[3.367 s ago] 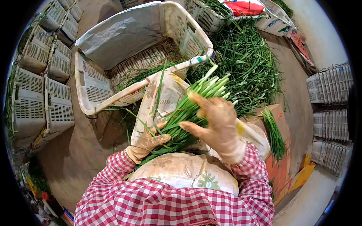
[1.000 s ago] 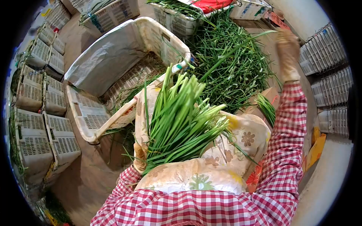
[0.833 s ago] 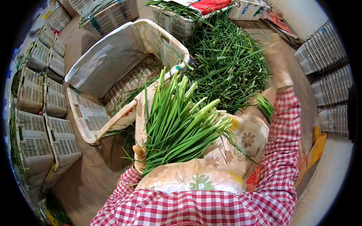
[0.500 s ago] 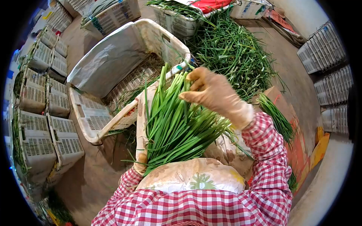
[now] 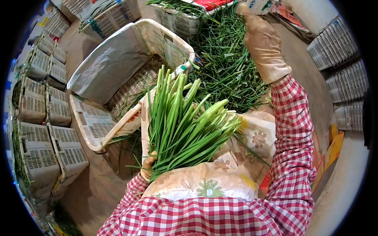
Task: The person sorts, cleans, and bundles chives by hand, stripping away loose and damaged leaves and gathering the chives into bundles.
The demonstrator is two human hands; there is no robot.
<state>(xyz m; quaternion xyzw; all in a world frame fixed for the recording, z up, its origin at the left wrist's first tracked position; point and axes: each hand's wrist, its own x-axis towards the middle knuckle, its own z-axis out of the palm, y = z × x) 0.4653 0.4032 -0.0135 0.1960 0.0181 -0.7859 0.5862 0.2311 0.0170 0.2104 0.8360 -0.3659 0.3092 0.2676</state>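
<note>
A loose sheaf of garlic chives lies across my lap, pale cut ends pointing up and right, dark leaf tips toward my left. My gloved left hand is closed at the leaf-tip end, partly hidden by the leaves. My gloved right hand stretches far forward, away from the sheaf, its back toward me. Its fingers are near a white crate at the top edge and do not show clearly. A stained floral apron covers my lap beneath the chives.
A large white plastic basket with a lining sheet tilts at the left front. Loose green leaves are heaped on the floor ahead. Stacked crates line the left side, and more crates stand at the right wall.
My right hand has gone from above the chives' cut ends out to the upper right. Several stalks now lean farther right. My left hand has stayed in place.
</note>
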